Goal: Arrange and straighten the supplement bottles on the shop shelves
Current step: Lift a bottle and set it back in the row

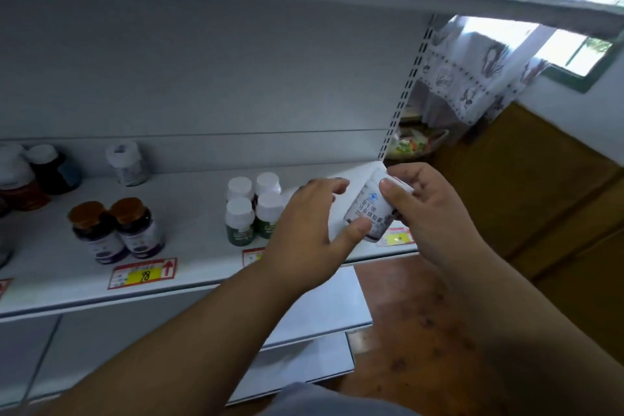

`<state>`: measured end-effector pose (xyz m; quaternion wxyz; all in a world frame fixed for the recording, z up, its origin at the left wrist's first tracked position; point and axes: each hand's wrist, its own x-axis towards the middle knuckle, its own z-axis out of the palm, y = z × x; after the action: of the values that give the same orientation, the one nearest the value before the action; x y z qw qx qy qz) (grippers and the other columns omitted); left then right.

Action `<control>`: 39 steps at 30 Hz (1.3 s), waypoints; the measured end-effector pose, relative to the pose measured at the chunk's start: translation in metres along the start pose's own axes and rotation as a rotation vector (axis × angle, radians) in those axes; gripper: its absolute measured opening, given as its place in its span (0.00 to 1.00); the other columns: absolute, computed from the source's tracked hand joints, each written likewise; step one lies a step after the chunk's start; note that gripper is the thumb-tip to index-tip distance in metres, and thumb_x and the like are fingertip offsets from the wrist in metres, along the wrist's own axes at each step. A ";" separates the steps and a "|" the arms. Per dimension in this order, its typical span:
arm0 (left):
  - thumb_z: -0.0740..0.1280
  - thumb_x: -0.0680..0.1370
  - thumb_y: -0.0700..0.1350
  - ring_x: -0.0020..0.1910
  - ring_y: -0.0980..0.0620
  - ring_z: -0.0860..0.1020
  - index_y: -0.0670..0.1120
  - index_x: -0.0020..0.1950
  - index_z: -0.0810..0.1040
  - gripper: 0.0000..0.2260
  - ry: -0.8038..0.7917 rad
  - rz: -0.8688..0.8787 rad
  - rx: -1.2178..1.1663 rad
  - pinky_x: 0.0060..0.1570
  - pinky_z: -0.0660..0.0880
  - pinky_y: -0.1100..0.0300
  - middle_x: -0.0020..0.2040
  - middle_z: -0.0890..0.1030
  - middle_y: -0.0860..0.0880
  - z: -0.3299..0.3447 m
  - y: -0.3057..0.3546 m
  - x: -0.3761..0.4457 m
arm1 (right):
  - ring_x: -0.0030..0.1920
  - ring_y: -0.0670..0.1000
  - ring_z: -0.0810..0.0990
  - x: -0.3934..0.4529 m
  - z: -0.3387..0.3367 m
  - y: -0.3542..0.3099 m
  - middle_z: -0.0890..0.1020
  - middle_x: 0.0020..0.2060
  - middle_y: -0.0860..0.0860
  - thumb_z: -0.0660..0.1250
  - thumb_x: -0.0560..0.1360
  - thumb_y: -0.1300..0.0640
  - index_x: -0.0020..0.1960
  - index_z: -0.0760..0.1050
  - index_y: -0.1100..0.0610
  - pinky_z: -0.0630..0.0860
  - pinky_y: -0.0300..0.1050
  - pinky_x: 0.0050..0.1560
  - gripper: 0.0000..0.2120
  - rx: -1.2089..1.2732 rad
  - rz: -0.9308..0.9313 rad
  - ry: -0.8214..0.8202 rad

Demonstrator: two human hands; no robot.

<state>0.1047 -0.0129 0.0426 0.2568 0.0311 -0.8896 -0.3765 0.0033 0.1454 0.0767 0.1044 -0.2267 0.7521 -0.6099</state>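
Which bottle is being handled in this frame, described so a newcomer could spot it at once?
Start at the white shelf with the price tags, and go to its right end. There both hands, left hand and right hand, hold a tilted white bottle above the edge. Unlike the upright white-capped green bottles beside it, it has a white label with dark characters.

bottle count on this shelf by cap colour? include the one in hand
White cap, green label: 4
White cap, held in both hands: 1
White cap, alone at the back: 1
White cap, far left cluster: 2 clear, others cut off
Brown cap: 2
Total: 10 clearly visible
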 end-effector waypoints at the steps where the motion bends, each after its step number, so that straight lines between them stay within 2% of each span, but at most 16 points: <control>1: 0.58 0.74 0.65 0.59 0.59 0.70 0.52 0.69 0.68 0.28 -0.003 0.004 0.016 0.57 0.69 0.59 0.62 0.73 0.55 0.016 0.006 0.005 | 0.51 0.51 0.82 0.004 -0.016 0.008 0.80 0.52 0.52 0.69 0.73 0.44 0.53 0.74 0.46 0.81 0.43 0.43 0.12 -0.026 -0.002 0.000; 5: 0.59 0.74 0.64 0.60 0.55 0.71 0.51 0.69 0.68 0.27 -0.003 -0.064 0.044 0.57 0.67 0.59 0.63 0.73 0.53 0.067 0.021 0.021 | 0.46 0.49 0.83 0.022 -0.061 0.035 0.82 0.47 0.49 0.70 0.68 0.40 0.49 0.74 0.42 0.80 0.42 0.40 0.13 -0.058 0.020 -0.006; 7: 0.60 0.75 0.64 0.60 0.56 0.69 0.53 0.68 0.67 0.26 -0.011 -0.083 0.092 0.55 0.64 0.62 0.63 0.72 0.55 0.085 0.021 0.026 | 0.44 0.44 0.82 0.031 -0.073 0.047 0.81 0.46 0.44 0.70 0.69 0.40 0.49 0.74 0.40 0.78 0.37 0.36 0.11 -0.136 0.011 0.001; 10: 0.64 0.74 0.59 0.63 0.52 0.67 0.51 0.68 0.68 0.25 -0.004 -0.091 0.316 0.59 0.63 0.60 0.65 0.70 0.51 0.101 0.008 0.041 | 0.40 0.43 0.80 0.050 -0.080 0.062 0.80 0.44 0.43 0.70 0.69 0.38 0.50 0.72 0.37 0.74 0.32 0.29 0.13 -0.282 0.014 -0.013; 13: 0.68 0.73 0.55 0.67 0.45 0.64 0.48 0.70 0.66 0.28 -0.023 -0.120 0.527 0.65 0.62 0.53 0.69 0.66 0.47 0.111 -0.004 0.059 | 0.34 0.45 0.80 0.067 -0.078 0.077 0.80 0.41 0.44 0.72 0.68 0.41 0.50 0.71 0.38 0.76 0.37 0.26 0.14 -0.382 0.053 -0.045; 15: 0.68 0.72 0.57 0.71 0.44 0.59 0.50 0.73 0.60 0.33 -0.139 -0.108 0.575 0.69 0.60 0.50 0.73 0.59 0.45 0.117 -0.011 0.071 | 0.34 0.46 0.80 0.074 -0.076 0.088 0.80 0.43 0.43 0.73 0.68 0.45 0.51 0.70 0.38 0.76 0.40 0.28 0.16 -0.449 0.057 -0.084; 17: 0.67 0.72 0.58 0.73 0.45 0.54 0.53 0.75 0.54 0.36 -0.258 -0.108 0.602 0.71 0.58 0.50 0.76 0.52 0.47 0.122 -0.020 0.084 | 0.39 0.44 0.79 0.079 -0.075 0.096 0.78 0.47 0.42 0.73 0.68 0.48 0.53 0.69 0.39 0.77 0.40 0.33 0.17 -0.524 0.026 -0.132; 19: 0.67 0.73 0.56 0.73 0.44 0.57 0.53 0.76 0.52 0.36 -0.345 -0.118 0.625 0.70 0.60 0.50 0.77 0.51 0.48 0.128 -0.025 0.093 | 0.42 0.44 0.78 0.085 -0.074 0.102 0.77 0.49 0.42 0.73 0.68 0.50 0.54 0.69 0.40 0.76 0.40 0.37 0.19 -0.569 -0.019 -0.177; 21: 0.67 0.76 0.51 0.70 0.43 0.62 0.51 0.76 0.52 0.34 -0.387 -0.125 0.651 0.67 0.63 0.51 0.76 0.55 0.47 0.135 -0.028 0.094 | 0.45 0.47 0.77 0.091 -0.075 0.105 0.77 0.51 0.43 0.74 0.67 0.52 0.55 0.70 0.41 0.78 0.44 0.42 0.20 -0.609 -0.062 -0.226; 23: 0.67 0.76 0.47 0.67 0.43 0.65 0.50 0.76 0.53 0.33 -0.384 -0.131 0.654 0.64 0.66 0.51 0.74 0.58 0.45 0.137 -0.030 0.094 | 0.47 0.49 0.77 0.097 -0.076 0.106 0.77 0.51 0.44 0.75 0.66 0.55 0.55 0.70 0.43 0.79 0.49 0.46 0.22 -0.652 -0.095 -0.267; 27: 0.65 0.77 0.45 0.65 0.43 0.65 0.49 0.75 0.54 0.31 -0.380 -0.125 0.635 0.62 0.67 0.51 0.71 0.59 0.45 0.137 -0.031 0.097 | 0.46 0.49 0.76 0.103 -0.077 0.112 0.76 0.51 0.43 0.76 0.67 0.55 0.55 0.69 0.44 0.78 0.49 0.45 0.22 -0.675 -0.143 -0.264; 32: 0.64 0.77 0.46 0.69 0.43 0.63 0.49 0.76 0.52 0.31 -0.402 -0.142 0.635 0.66 0.64 0.52 0.74 0.57 0.45 0.136 -0.028 0.097 | 0.46 0.49 0.75 0.102 -0.076 0.116 0.74 0.53 0.42 0.74 0.68 0.52 0.55 0.68 0.44 0.76 0.46 0.43 0.20 -0.704 -0.171 -0.275; 34: 0.64 0.77 0.50 0.71 0.44 0.60 0.49 0.77 0.51 0.32 -0.388 -0.135 0.640 0.69 0.61 0.51 0.75 0.55 0.46 0.133 -0.025 0.096 | 0.50 0.47 0.74 0.100 -0.077 0.115 0.73 0.57 0.43 0.73 0.68 0.49 0.58 0.67 0.43 0.75 0.44 0.46 0.22 -0.710 -0.168 -0.281; 37: 0.61 0.77 0.55 0.72 0.45 0.58 0.48 0.77 0.51 0.32 -0.287 -0.137 0.631 0.71 0.57 0.52 0.76 0.54 0.46 0.125 -0.014 0.092 | 0.57 0.42 0.68 0.093 -0.080 0.112 0.68 0.65 0.42 0.70 0.69 0.45 0.65 0.66 0.43 0.68 0.39 0.54 0.27 -0.674 -0.183 -0.221; 39: 0.62 0.76 0.55 0.70 0.46 0.61 0.47 0.75 0.55 0.31 -0.188 -0.116 0.625 0.68 0.58 0.54 0.74 0.59 0.47 0.114 -0.004 0.085 | 0.58 0.41 0.66 0.088 -0.079 0.103 0.67 0.66 0.41 0.68 0.71 0.45 0.65 0.66 0.42 0.66 0.37 0.54 0.24 -0.659 -0.219 -0.188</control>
<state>-0.0244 0.0376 0.0106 0.1296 0.1241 -0.9786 -0.1006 -0.1293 0.1885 0.0066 0.0286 -0.3824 0.8668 -0.3189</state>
